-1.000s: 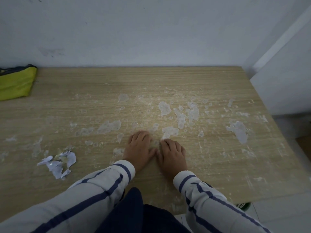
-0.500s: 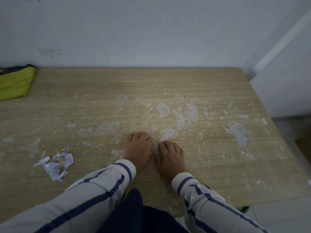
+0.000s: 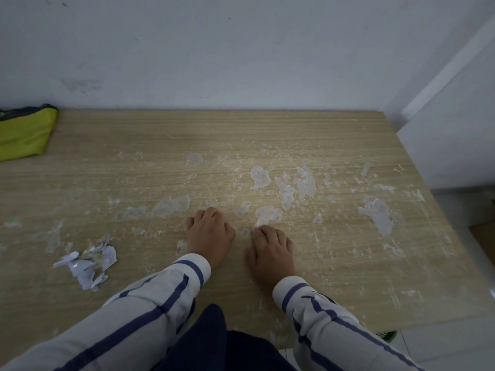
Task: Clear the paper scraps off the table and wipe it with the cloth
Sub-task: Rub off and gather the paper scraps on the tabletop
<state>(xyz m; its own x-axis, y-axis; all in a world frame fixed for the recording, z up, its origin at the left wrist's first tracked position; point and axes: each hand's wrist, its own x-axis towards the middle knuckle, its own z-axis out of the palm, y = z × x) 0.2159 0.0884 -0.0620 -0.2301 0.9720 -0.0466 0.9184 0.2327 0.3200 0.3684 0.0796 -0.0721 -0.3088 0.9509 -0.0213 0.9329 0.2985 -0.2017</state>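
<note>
A small pile of white paper scraps (image 3: 85, 266) lies on the wooden table (image 3: 267, 135), near its front left. A yellow-green cloth (image 3: 24, 135) with a dark edge sits at the far left by the wall. Both my hands rest palm down at the table's middle front, a small gap between them. My left hand (image 3: 209, 234) has its fingers curled under, and nothing shows in it. My right hand (image 3: 272, 253) lies with bent fingers, its fingertips touching the table beside a whitish stuck patch (image 3: 267, 214). Neither hand touches the scraps or the cloth.
Whitish dried patches and flecks (image 3: 377, 215) cover the table's middle and right. A white wall runs along the far edge, and a white panel (image 3: 450, 145) stands past the right edge. Something green (image 3: 385, 334) peeks out below the front right corner.
My hands have drawn slightly apart, and my left hand's fingers have curled in. The scraps and the cloth have stayed put.
</note>
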